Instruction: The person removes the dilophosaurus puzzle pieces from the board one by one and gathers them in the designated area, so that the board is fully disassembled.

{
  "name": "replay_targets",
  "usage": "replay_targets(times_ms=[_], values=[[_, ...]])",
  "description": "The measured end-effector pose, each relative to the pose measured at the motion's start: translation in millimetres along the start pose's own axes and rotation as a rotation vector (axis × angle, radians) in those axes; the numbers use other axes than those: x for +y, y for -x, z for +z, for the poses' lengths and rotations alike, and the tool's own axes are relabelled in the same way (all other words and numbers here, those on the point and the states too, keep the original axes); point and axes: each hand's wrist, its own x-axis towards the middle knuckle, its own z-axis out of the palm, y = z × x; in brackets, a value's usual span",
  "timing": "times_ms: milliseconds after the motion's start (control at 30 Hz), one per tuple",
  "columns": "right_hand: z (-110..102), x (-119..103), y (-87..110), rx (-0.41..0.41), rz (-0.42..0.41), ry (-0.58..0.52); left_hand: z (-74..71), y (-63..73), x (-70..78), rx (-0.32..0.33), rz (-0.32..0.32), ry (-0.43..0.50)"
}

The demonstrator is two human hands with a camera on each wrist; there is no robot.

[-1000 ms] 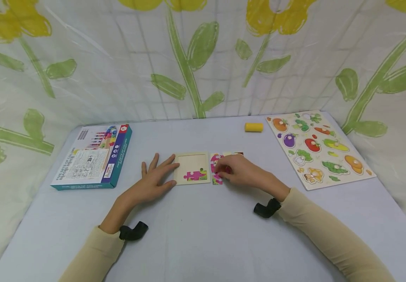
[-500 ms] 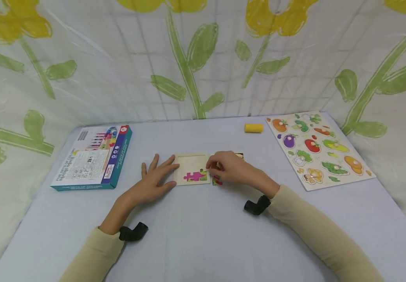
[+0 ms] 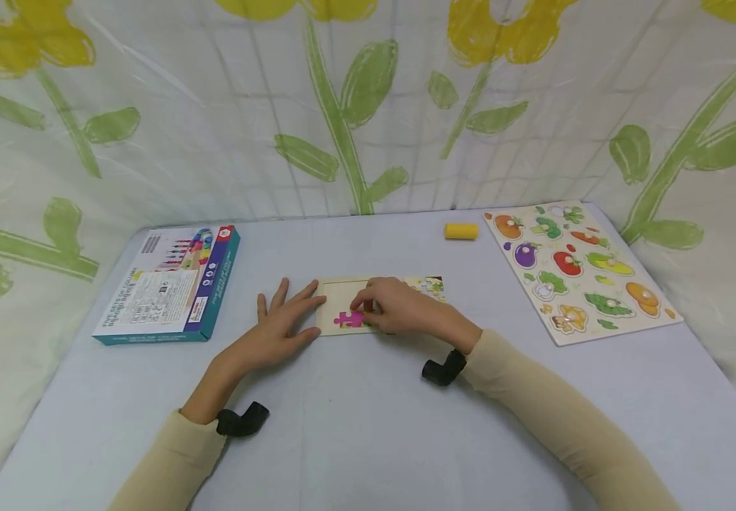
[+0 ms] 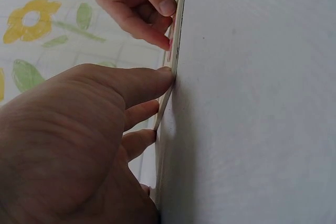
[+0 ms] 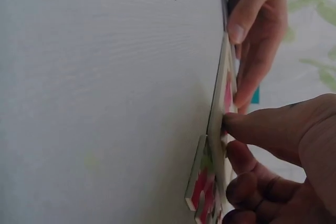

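Observation:
A shallow wooden puzzle tray (image 3: 336,291) lies flat on the table, with pink jigsaw pieces (image 3: 345,320) along its lower edge. My left hand (image 3: 280,325) touches the tray's left side with spread fingers; the left wrist view shows its thumb (image 4: 152,84) against the edge. Over the tray's right part, my right hand (image 3: 399,306) has curled fingers and pinches a puzzle piece, mostly hidden by the fingertips; a reddish bit shows in the left wrist view. Loose puzzle pieces (image 3: 433,285) lie right of the tray, partly under that hand. More pink-and-green pieces (image 5: 199,184) appear in the right wrist view.
A teal-edged box (image 3: 163,287) lies at the left. At the right is a vegetable peg board (image 3: 581,273). A yellow cylinder (image 3: 460,231) lies near the back edge, before a flower-printed curtain (image 3: 227,106). The table (image 3: 342,426) has a pale cloth.
My right hand has moved left from the loose pieces onto the tray, carrying a puzzle piece. The left hand has stayed at the tray's left side.

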Motion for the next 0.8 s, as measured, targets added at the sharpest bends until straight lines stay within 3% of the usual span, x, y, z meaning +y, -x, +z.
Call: replay_targets(times_ms=[267, 800], values=[[-4.0, -1.3, 0.3, -0.034, 0.025, -0.063, -2.4, 0.2, 2.0, 0.004, 0.003, -0.005], [-1.5, -2.6, 2.0, -0.012, 0.039, -0.085, -1.9, 1.0, 2.7, 0.003, 0.004, 0.011]])
